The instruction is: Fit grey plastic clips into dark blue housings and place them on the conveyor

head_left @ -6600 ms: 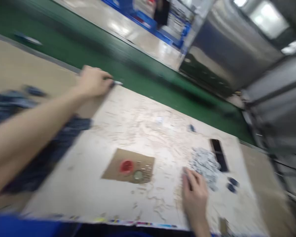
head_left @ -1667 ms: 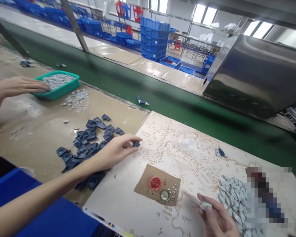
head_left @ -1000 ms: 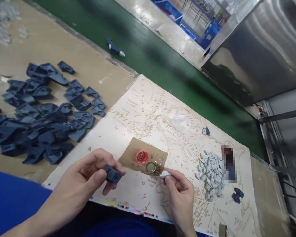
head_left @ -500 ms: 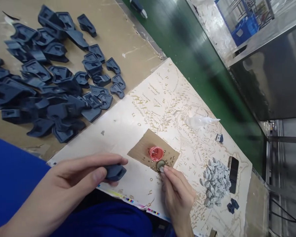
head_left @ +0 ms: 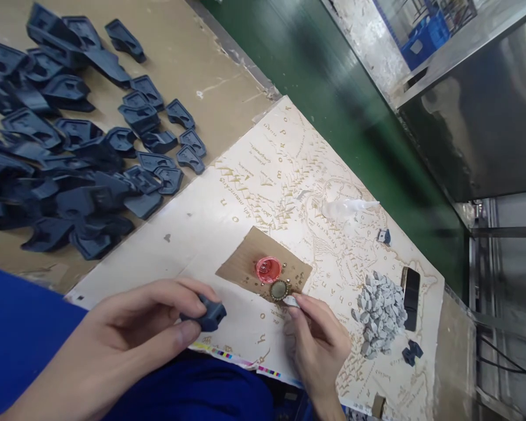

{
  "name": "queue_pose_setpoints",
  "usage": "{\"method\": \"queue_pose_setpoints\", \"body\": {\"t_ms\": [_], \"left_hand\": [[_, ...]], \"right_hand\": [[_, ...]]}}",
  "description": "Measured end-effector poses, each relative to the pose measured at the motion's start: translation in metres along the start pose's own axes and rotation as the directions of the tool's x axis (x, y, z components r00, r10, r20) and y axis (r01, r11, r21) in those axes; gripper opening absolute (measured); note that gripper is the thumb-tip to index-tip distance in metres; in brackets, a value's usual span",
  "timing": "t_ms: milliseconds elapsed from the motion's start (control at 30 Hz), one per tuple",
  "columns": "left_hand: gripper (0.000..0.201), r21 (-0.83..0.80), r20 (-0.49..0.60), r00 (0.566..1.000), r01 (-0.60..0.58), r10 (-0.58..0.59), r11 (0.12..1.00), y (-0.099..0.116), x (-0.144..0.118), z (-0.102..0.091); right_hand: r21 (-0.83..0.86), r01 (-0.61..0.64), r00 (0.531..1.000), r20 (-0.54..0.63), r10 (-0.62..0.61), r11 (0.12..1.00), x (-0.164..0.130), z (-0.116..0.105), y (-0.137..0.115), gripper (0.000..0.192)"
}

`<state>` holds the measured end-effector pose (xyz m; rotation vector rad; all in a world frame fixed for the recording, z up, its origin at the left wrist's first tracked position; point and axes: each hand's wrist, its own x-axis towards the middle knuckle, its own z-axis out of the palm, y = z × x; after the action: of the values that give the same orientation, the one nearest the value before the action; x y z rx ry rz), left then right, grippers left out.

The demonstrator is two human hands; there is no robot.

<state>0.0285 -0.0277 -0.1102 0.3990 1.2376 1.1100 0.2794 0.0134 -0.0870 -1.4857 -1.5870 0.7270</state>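
My left hand (head_left: 158,327) grips a dark blue moulded plastic piece (head_left: 210,316) between thumb and fingers, above the near edge of the map-printed sheet (head_left: 263,158). Pinched in my right hand (head_left: 318,339) is a small pale grey chip (head_left: 291,301), like those in the grey heap. Its tip is close to a small round bottle cap (head_left: 279,290) holding something dull greenish. Just behind the cap stands a red-rimmed little cup (head_left: 268,269) with reddish contents. Both rest on a brown cardboard square (head_left: 241,257) spotted with drops.
Many dark blue pieces (head_left: 79,134) are heaped at left. To the right lie a heap of grey chips (head_left: 381,313), a phone (head_left: 411,298), and small blue pieces (head_left: 412,352). A white nozzle-shaped item (head_left: 348,208) lies further back, before a green belt (head_left: 355,117).
The right hand has drawn the grey chip slightly back from the cap, uncovering more of it. The left hand has turned the blue piece. The whole view has shifted a little.
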Motion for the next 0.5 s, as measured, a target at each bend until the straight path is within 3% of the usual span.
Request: {"method": "queue_pose_setpoints", "body": {"t_ms": [67,100,167,233,267,333,400,500], "left_hand": [[0.023,0.086,0.008,0.997,-0.071,0.070,0.994,0.002,-0.002,0.013],[0.024,0.122,-0.001,0.997,-0.075,0.076,0.990,0.003,-0.004,0.019],[0.029,0.155,-0.021,0.999,-0.029,0.033,0.987,0.002,-0.006,0.028],[0.033,0.158,-0.003,1.000,0.002,-0.002,0.987,0.000,-0.006,0.031],[0.033,0.154,0.018,1.000,0.002,-0.005,0.988,-0.001,-0.005,0.031],[0.031,0.143,0.047,0.999,-0.019,0.012,0.990,-0.001,-0.004,0.030],[0.030,0.142,0.022,0.999,-0.027,0.024,0.989,0.002,-0.004,0.028],[0.036,0.132,-0.087,0.996,0.012,-0.001,0.991,0.011,-0.008,0.030]], "right_hand": [[0.116,-0.255,0.965,-0.029,0.260,0.960,-0.003,-0.001,-0.002,0.005],[0.189,-0.365,0.928,-0.004,0.372,0.912,-0.004,-0.001,-0.003,0.011],[0.279,-0.472,0.877,0.053,0.477,0.836,-0.005,0.000,-0.004,0.018],[0.239,-0.385,0.920,0.023,0.391,0.892,-0.004,0.001,-0.004,0.011],[0.173,-0.282,0.958,-0.004,0.287,0.944,-0.003,0.001,-0.004,0.005],[0.025,-0.049,0.999,0.004,0.049,0.998,-0.001,0.002,-0.002,0.014],[-0.050,0.117,0.991,0.071,-0.113,0.992,0.000,0.002,0.001,0.025],[-0.084,0.224,0.967,0.144,-0.210,0.971,0.000,0.002,0.004,0.036]]}}
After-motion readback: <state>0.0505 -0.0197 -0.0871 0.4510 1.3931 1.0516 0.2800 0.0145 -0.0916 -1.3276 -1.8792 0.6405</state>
